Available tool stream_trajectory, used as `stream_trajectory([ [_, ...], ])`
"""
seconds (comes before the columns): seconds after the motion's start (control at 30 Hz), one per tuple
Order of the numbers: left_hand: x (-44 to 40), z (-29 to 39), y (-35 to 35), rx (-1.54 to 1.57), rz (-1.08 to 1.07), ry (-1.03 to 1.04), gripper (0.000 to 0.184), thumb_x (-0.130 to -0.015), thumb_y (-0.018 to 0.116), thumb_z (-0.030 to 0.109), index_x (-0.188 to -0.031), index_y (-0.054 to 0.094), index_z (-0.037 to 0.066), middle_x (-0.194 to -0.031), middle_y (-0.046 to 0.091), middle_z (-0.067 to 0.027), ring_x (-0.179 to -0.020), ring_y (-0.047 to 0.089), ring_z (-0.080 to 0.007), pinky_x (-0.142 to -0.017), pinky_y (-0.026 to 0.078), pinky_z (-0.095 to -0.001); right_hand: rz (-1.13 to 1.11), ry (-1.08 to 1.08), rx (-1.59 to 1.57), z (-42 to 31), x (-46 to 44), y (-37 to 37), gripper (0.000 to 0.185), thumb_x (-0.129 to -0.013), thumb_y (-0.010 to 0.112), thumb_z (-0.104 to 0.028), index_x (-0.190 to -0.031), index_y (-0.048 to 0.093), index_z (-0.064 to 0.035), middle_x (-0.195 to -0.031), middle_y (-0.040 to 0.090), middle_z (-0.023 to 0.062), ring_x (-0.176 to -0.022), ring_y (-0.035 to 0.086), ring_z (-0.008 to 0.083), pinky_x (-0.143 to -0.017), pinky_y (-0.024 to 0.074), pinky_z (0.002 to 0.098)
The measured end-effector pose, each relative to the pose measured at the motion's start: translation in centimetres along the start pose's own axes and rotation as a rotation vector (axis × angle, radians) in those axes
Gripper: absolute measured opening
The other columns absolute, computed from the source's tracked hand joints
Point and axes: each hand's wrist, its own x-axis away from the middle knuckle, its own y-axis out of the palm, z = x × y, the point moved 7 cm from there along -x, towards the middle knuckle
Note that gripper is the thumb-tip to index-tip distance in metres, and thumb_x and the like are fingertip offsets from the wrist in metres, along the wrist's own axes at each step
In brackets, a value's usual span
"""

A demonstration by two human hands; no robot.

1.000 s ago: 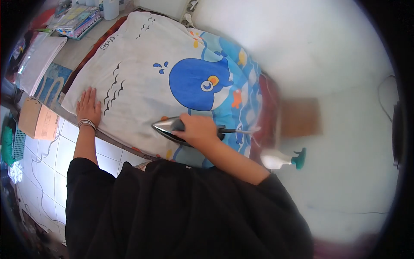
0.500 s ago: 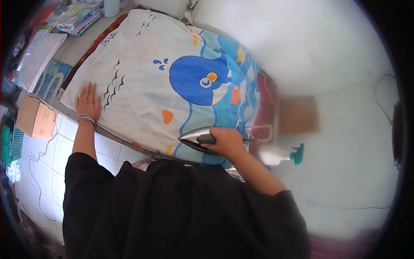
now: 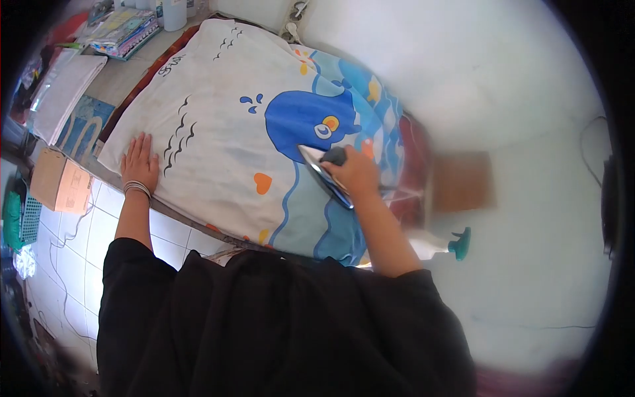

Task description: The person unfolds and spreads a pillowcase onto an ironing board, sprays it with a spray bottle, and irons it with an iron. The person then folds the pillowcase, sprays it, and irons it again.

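Observation:
A white and blue printed cloth (image 3: 218, 126) with a blue whale and an orange heart lies spread over the table. My left hand (image 3: 140, 163) rests flat on its left edge, fingers stretched out, with bracelets at the wrist. Wrapped round the handle of an iron (image 3: 319, 173) is my right hand (image 3: 356, 173). The iron's tip points up and left at the whale's lower edge, and part of its soleplate edge shows. Folds run through the cloth's blue right side.
A spray bottle (image 3: 460, 243) with a green head is right of my right forearm. Stacked books (image 3: 126, 32), a white bottle (image 3: 174, 14) and a folded pale item (image 3: 69, 89) lie upper left. A cardboard box (image 3: 59, 180) sits left, a power socket (image 3: 291, 30) at the top.
The iron in my right hand first slid right, then moved up to the whale's lower edge and turned its tip upward. My left hand has stayed flat on the cloth.

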Motion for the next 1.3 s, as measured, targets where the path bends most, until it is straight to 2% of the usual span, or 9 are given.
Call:
stream_trajectory([
  [0.13,0.2,0.2,-0.7,0.01,-0.039,-0.029,0.055,-0.087,0.042,0.03,-0.14,0.028,0.025,-0.148,0.023,0.0043,-0.136,0.02,-0.0177,-0.11,0.015,-0.0444,-0.019,0.402,0.093,7.7,-0.1,-1.0,0.053,-0.067,0.068,-0.05,-0.102,0.063,-0.0112,-0.097,0.064,0.0144,-0.092,0.061,0.0304,-0.076,0.0469,0.0401],
  [0.3,0.1,0.4,-0.9,0.03,-0.058,-0.038,0.056,-0.087,0.042,0.03,-0.14,0.028,0.023,-0.148,0.022,0.0031,-0.136,0.02,-0.0182,-0.11,0.015,-0.0448,0.036,0.546,0.01,13.9,0.0,-1.5,0.047,-0.066,0.07,-0.045,-0.099,0.064,-0.0121,-0.094,0.066,0.0108,-0.089,0.062,0.0297,-0.075,0.047,0.04],
  [0.5,0.2,-0.3,-0.3,0.061,-0.067,-0.076,0.057,-0.087,0.042,0.034,-0.14,0.028,0.021,-0.149,0.019,0.0024,-0.137,0.017,-0.0189,-0.11,0.011,-0.0485,-0.035,0.456,-0.047,20.9,-4.0,2.3,0.044,-0.063,0.074,-0.041,-0.094,0.067,-0.0105,-0.092,0.067,0.0105,-0.088,0.063,0.0279,-0.074,0.0473,0.0383],
  [0.6,0.1,-2.7,-0.1,0.104,-0.048,-0.189,0.057,-0.087,0.041,0.039,-0.14,0.028,0.021,-0.149,0.018,0.0021,-0.138,0.015,-0.0189,-0.109,0.008,-0.0524,0.056,0.41,0.079,10.2,-3.9,-3.5,0.041,-0.064,0.074,-0.039,-0.094,0.068,-0.0113,-0.092,0.067,0.0093,-0.088,0.063,0.0266,-0.074,0.0476,0.0371],
  [0.7,-0.6,-6.9,0.6,0.195,-0.013,-0.402,0.057,-0.087,0.041,0.039,-0.139,0.03,0.021,-0.149,0.02,0.001,-0.136,0.019,-0.0199,-0.107,0.012,-0.0551,-0.052,0.285,-0.222,0.2,-5.0,-3.9,0.031,-0.069,0.07,-0.036,-0.091,0.069,-0.0141,-0.092,0.067,0.0091,-0.086,0.063,0.0247,-0.075,0.0472,0.0356],
  [0.77,-1.0,-10.7,-0.1,0.247,0.083,-0.433,0.053,-0.087,0.043,0.038,-0.136,0.036,0.019,-0.142,0.033,-0.0062,-0.13,0.032,-0.0237,-0.103,0.025,-0.0531,-0.083,0.226,-0.288,-9.2,-4.1,-4.3,0.034,-0.07,0.067,-0.037,-0.093,0.067,-0.012,-0.092,0.066,0.0107,-0.086,0.063,0.0275,-0.075,0.0475,0.0366],
  [0.93,-3.8,-15.3,-0.9,0.304,0.073,-0.259,0.043,-0.085,0.048,0.036,-0.121,0.051,0.013,-0.12,0.052,-0.0157,-0.11,0.051,-0.0319,-0.09,0.043,-0.044,-0.245,-0.148,-0.009,-26.6,-4.1,2.2,0.046,-0.071,0.067,-0.046,-0.097,0.06,-0.0088,-0.091,0.064,0.0157,-0.088,0.06,0.0332,-0.075,0.0459,0.042],
  [1.1,-5.9,-16.9,-1.0,0.355,-0.352,-0.206,0.037,-0.086,0.048,0.038,-0.099,0.058,0.005,-0.101,0.061,-0.0213,-0.093,0.058,-0.0381,-0.084,0.044,-0.0451,-0.256,-0.259,-0.035,-35.5,-3.5,6.8,0.038,-0.073,0.065,-0.043,-0.091,0.059,-0.0098,-0.081,0.064,0.0133,-0.079,0.061,0.0327,-0.068,0.0471,0.0428],
  [1.3,-7.0,-18.3,-0.9,0.441,-0.313,-0.007,0.035,-0.087,0.047,0.038,-0.086,0.058,0.004,-0.088,0.062,-0.022,-0.086,0.058,-0.0393,-0.076,0.044,-0.0474,-0.312,-0.198,0.0,-37.2,-3.2,7.0,0.042,-0.073,0.065,-0.047,-0.088,0.057,-0.0085,-0.079,0.064,0.013,-0.077,0.062,0.0328,-0.067,0.0475,0.0428],
])
